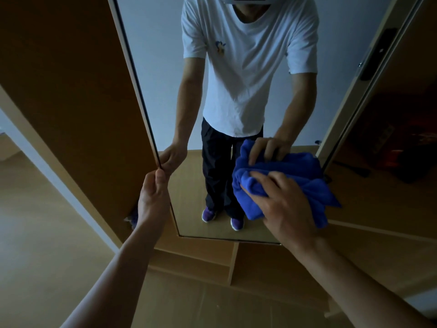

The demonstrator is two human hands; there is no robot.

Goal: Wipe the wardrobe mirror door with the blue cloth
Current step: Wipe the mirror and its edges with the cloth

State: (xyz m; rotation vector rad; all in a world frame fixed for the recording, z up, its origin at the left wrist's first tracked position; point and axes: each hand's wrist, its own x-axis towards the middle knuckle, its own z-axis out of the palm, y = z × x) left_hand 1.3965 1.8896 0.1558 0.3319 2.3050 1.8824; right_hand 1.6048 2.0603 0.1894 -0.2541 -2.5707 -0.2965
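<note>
The wardrobe mirror door (163,91) stands open in front of me, tall and framed in pale wood, reflecting a person in a white T-shirt and dark trousers. My left hand (155,194) grips the door's left edge low down, fingers curled round it. My right hand (281,197) presses a bunched blue cloth (305,183) flat against the lower right part of the glass, fingers spread over the cloth. The cloth's reflection sits just above it in the mirror.
A brown wardrobe panel (71,91) stands to the left of the mirror. The dark wardrobe interior (387,147) opens on the right. Pale wooden shelves (212,261) lie below the door, and light wood floor (47,233) spreads at the lower left.
</note>
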